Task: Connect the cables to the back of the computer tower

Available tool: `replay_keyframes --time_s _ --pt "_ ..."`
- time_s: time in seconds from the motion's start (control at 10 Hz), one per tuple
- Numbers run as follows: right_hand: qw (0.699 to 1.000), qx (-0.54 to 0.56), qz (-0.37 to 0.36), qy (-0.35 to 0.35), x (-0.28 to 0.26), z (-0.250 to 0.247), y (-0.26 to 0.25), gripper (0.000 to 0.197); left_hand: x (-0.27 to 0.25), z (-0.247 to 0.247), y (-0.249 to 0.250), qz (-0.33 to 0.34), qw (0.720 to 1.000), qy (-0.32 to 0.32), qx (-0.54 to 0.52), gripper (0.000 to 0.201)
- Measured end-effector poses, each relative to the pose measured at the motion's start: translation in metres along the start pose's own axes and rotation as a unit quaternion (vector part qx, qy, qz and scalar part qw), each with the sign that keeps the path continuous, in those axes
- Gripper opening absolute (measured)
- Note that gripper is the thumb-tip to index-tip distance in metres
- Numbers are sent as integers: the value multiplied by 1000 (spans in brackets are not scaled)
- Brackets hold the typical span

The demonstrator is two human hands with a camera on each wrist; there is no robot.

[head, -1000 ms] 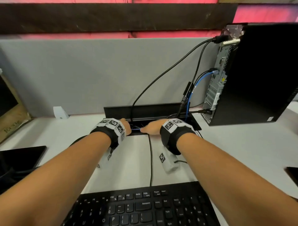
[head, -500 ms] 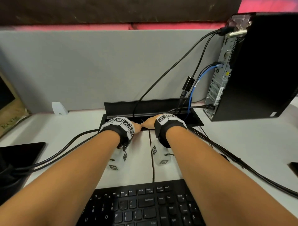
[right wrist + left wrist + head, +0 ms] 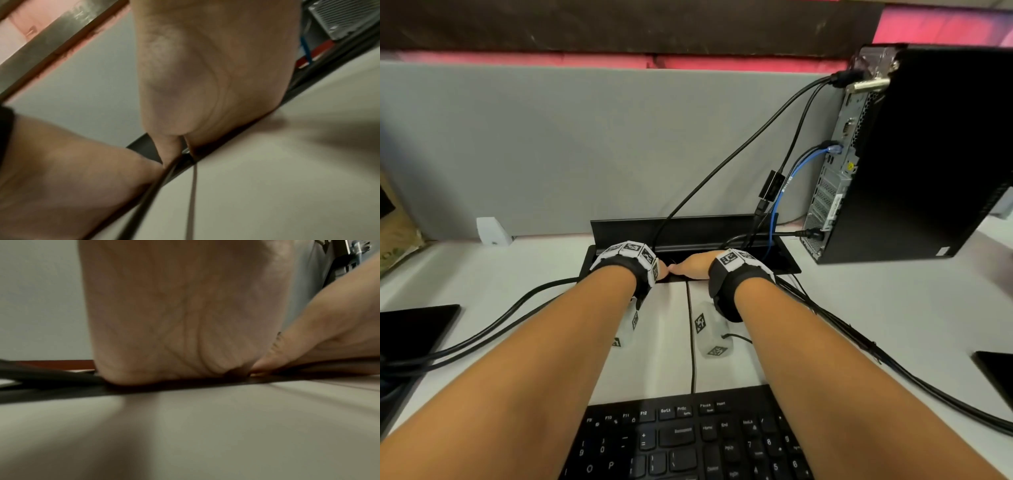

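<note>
Cables (image 3: 722, 164) already run from the cable tray (image 3: 688, 228) at the far edge of the tabletop (image 3: 859, 308) up to the back of the computer tower (image 3: 914, 154) on the right — black ones up top, a blue one mid-panel. Left hand (image 3: 659, 267) and right hand (image 3: 693, 265) both reach into the tray slot, touching each other; fingers are hidden, so I cannot tell whether either grip is clamped on anything. Risks, as I judge them: tugging a lead blind could pull a seated plug loose — or snag the thin keyboard cable (image 3: 691, 342) running between the wrists, dragging the keyboard (image 3: 688, 442).
</note>
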State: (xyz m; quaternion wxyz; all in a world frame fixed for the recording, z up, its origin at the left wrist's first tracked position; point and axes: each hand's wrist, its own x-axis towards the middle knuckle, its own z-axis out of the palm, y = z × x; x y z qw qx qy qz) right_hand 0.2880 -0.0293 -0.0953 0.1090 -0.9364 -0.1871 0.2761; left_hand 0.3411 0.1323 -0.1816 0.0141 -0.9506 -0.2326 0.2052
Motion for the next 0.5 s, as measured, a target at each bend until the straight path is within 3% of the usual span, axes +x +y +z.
replay_keyframes --time_s 0.1,0.2,0.3,0.4,0.5 --pt "999 16 -19 -27 -6 3 2 56 -91 -25 -3 69 996 -24 -53 49" --pt "1000 3 -21 -7 -20 -4 7 55 -106 -22 -3 93 995 -15 -39 50" --pt "999 -42 -13 10 -31 -12 16 54 -102 -17 -10 70 995 -8 -72 59" --pt "995 -97 -2 11 -33 -17 28 62 -115 -27 -27 87 994 2 -59 65" --pt "994 -97 0 60 -29 -25 40 78 -134 -39 -32 87 992 45 -75 78"
